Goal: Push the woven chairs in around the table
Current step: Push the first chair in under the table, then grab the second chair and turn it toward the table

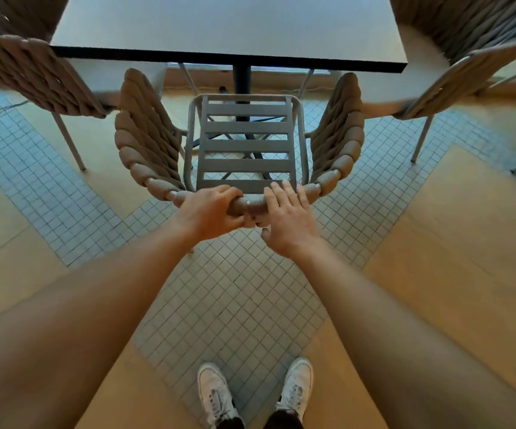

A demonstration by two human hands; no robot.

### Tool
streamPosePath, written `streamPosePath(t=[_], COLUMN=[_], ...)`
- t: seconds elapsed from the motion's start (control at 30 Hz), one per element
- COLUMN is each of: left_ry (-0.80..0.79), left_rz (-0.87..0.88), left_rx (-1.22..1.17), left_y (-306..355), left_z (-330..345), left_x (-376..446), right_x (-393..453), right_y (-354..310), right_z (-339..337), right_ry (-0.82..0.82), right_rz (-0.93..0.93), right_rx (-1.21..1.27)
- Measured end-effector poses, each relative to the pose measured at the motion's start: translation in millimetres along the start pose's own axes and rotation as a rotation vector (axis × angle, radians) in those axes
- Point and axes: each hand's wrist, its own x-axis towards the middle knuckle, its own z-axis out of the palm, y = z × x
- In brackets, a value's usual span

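A woven chair (244, 150) is seen from above, just short of the near edge of a dark rectangular table (228, 29), with its slatted grey seat (245, 145) facing the table's black pedestal (241, 77). The front rim of the seat lies close under the table's edge, while the rope-wrapped backrest curves back away from the table on both sides. The top of that backrest is gripped by the left hand (211, 213), whose fingers are curled over the thick rope and whose thumb is tucked beneath it. The right hand (287, 221) is laid flatter on the same rail, just beside the left, with fingers spread forward over the rope and the thumb hanging below; a firm clamp by this hand cannot be confirmed. A short stretch of bare rope is left between the two hands. A second woven chair (30, 72) is placed at the table's left side, and a third woven chair (467, 48) at its right side, both partly cut off by the frame. On the side of the gripped chair away from the table, two white sneakers (216, 394) are planted on a floor of small grey tiles (238, 305) bordered by wood-toned panels (436, 230). No container is shown, and no brand, label or writing can be read.
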Motion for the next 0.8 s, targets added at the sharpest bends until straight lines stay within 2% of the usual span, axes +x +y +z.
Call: streamPosePath(t=[0.1,0.27,0.8], left_ry=[-0.018,-0.183,-0.19], left_rz=[0.066,-0.026,0.1], left_rx=[-0.013,0.09,0.138], left_y=[9.0,38.5,193.2], left_z=[-9.4,-24.4,-41.8], left_x=[-15.2,-26.4,39.7], right_x=[-25.8,-71.6,-153.1], right_y=[2.2,20.1,162.9], right_z=[-11.5,-35.9,-91.2], right_ry=[-0.075,-0.162,-0.207], right_rz=[0.016,0.124,0.31], right_rx=[0.032,0.049,0.06])
